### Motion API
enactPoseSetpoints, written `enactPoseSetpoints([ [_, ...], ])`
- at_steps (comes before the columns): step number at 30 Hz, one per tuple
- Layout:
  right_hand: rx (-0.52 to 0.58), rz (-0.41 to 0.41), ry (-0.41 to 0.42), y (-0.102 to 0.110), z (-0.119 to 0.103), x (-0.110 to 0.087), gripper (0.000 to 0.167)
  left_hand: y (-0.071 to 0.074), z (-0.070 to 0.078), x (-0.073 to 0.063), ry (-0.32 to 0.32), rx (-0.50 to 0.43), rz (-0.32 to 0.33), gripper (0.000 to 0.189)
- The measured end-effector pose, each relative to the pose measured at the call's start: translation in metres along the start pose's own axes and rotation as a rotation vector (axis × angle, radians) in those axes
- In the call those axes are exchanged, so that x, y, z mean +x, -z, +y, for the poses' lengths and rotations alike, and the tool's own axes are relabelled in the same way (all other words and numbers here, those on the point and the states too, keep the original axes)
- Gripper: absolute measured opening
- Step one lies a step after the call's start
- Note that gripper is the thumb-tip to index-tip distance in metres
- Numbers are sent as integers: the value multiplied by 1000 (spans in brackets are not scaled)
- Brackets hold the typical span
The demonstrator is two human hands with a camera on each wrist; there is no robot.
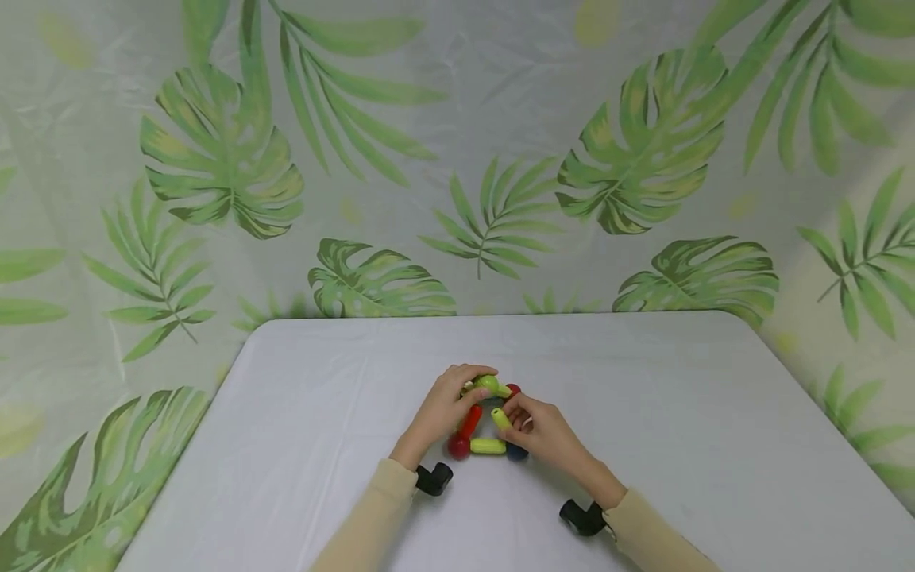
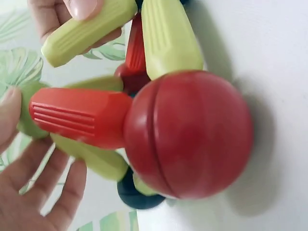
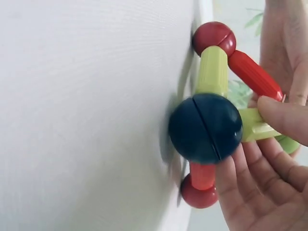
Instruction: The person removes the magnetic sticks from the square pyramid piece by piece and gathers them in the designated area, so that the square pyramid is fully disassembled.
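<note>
In the head view, my left hand [image 1: 445, 403] grips a green ball [image 1: 488, 384] at the top of a frame of magnetic rods and balls, thumb and fingers around it. My right hand [image 1: 541, 430] pinches a yellow-green rod [image 1: 499, 419] between thumb and fingers. In the right wrist view this rod rises from a dark blue ball [image 3: 206, 128]. A front yellow-green rod [image 1: 488, 446] links that ball to a red ball [image 2: 192, 134]. From the red ball a red rod [image 2: 82, 118] slants up toward the green ball; its tip contact is unclear.
The white table [image 1: 307, 397] bears the structure near its middle. At the frame's far side are another red ball [image 1: 513, 390] and a second dark blue ball [image 2: 138, 193]. Black wrist cameras [image 1: 434, 479] are worn on both wrists. A leaf-patterned sheet [image 1: 500, 119] hangs behind.
</note>
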State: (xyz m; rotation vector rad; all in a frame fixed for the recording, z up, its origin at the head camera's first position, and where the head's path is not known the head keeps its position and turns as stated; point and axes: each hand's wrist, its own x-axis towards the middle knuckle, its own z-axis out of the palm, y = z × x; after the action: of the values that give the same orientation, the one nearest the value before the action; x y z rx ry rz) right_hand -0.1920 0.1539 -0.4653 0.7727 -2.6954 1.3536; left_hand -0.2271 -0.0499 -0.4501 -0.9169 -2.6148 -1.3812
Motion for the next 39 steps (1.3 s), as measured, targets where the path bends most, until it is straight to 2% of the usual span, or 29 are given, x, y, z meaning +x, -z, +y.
enactPoseSetpoints([
  [3,36,31,-30,3,1,-1,14,2,-2,2,-30,-52,-66,34],
  [6,38,126,-49,7,5,1,8,2,-3,4,-51,-143,-130,33],
  [8,15,164,-56,8,8,3,11,2,-4,4,-54,-206,-155,31],
  [10,-10,149,-52,8,11,4,17,1,-5,4,-60,-241,-161,30],
  [12,-18,106,-58,8,13,4,22,0,-5,4,-77,-226,-146,29],
  [14,-7,78,-63,6,13,3,23,-1,-4,5,-102,-160,-117,28],
  [17,15,84,-67,3,10,2,23,-3,-2,3,-121,-49,-92,30],
  [19,32,103,-71,0,7,1,22,-4,-1,2,-110,-18,-86,34],
  [25,41,132,-79,-7,1,1,22,-6,-3,3,-72,-94,-54,40],
  [32,27,111,-91,-6,-4,-6,24,-7,-3,3,-84,-121,-89,40],
  [36,27,74,-53,-3,-5,-13,25,-8,-2,4,-81,-106,-72,39],
  [39,79,29,-49,3,-3,-16,23,-7,-2,5,-101,-90,-70,39],
])
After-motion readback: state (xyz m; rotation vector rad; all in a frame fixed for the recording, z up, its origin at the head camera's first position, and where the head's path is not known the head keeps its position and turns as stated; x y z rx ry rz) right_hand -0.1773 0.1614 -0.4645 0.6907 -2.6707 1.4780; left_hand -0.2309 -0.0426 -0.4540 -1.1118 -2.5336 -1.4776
